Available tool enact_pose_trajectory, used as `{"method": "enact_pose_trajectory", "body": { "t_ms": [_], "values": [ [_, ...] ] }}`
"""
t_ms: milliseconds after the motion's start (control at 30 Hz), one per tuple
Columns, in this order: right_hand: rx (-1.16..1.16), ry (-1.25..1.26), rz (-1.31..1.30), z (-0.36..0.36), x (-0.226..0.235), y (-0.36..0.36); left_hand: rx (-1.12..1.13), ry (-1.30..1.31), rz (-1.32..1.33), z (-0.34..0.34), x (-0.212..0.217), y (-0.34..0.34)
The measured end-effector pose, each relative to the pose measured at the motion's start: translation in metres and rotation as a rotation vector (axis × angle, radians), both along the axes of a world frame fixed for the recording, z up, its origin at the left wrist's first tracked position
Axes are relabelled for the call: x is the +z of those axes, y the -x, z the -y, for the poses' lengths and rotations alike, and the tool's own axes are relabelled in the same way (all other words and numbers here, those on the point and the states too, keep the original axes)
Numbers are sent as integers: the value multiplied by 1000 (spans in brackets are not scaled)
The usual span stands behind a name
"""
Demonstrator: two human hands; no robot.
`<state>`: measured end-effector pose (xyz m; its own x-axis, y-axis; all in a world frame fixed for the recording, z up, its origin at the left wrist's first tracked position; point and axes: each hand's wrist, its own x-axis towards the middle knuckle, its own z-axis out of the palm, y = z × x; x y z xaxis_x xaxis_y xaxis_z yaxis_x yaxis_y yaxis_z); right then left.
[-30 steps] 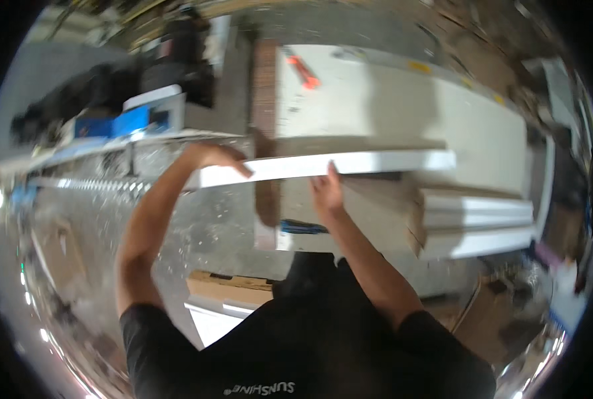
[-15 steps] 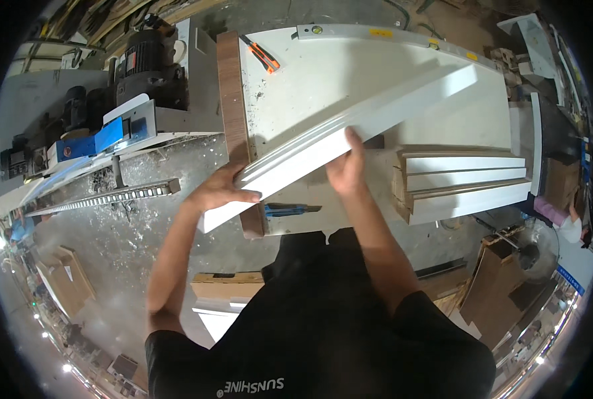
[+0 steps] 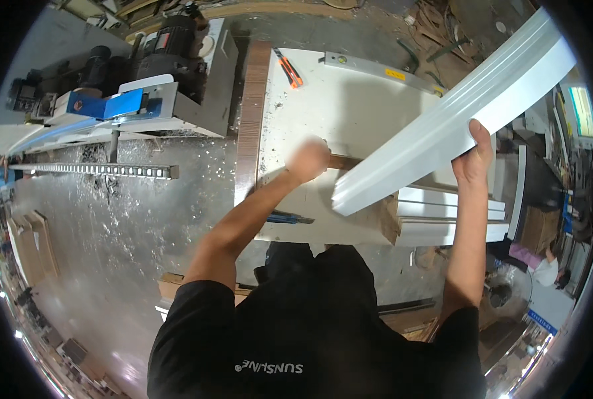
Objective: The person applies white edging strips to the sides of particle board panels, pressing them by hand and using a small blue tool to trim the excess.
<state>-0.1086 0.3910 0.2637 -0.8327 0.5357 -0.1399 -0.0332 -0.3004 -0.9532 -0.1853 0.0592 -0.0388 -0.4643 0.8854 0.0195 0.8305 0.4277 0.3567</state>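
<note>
A long white grooved moulding (image 3: 436, 123) slants up to the right over the bench, its lower end above the white board (image 3: 303, 123). My right hand (image 3: 474, 156) grips it along its near edge, thumb on the white face. My left hand (image 3: 309, 161) is off the moulding and smeared by motion, so its fingers do not show clearly. Right beside it is a brown strip (image 3: 345, 161), partly hidden by the moulding; whether I hold it I cannot tell. Nearer me lies a blue utility knife (image 3: 290, 218). An orange and black utility knife (image 3: 288, 72) rests at the far left.
Several white mouldings (image 3: 452, 213) are stacked at the bench's right. A spirit level (image 3: 379, 71) lies along the far edge, and a brown board (image 3: 251, 113) borders the left. Machinery with motors (image 3: 170, 56) stands left. Another person (image 3: 532, 259) is at the far right.
The moulding has swung up and to the right in my right hand. My left hand has let go of its lower end and moved over the board to the brown strip.
</note>
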Motion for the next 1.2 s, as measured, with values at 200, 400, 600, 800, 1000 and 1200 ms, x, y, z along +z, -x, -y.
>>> {"method": "enact_pose_trajectory", "body": {
  "t_ms": [200, 400, 600, 800, 1000, 1200],
  "values": [
    [296, -363, 50, -3, 5, 19, 740, -138, 256, 59, 43, -24],
    [470, -720, -203, 66, -20, 87, 1557, -777, 382, 266, -23, -76],
    [600, -1269, -34, 112, -97, 96, 1927, -918, 788, 298, 3, -149],
    [955, -1563, 307, 191, -189, 77, 2002, -1153, 863, 301, -2, -224],
    [1097, -1590, 328, 221, -257, 26, 2070, -1189, 827, 305, 5, -259],
    [1069, -1535, 230, 221, -264, 12, 1974, -1113, 854, 309, 36, -268]
  ]
}}
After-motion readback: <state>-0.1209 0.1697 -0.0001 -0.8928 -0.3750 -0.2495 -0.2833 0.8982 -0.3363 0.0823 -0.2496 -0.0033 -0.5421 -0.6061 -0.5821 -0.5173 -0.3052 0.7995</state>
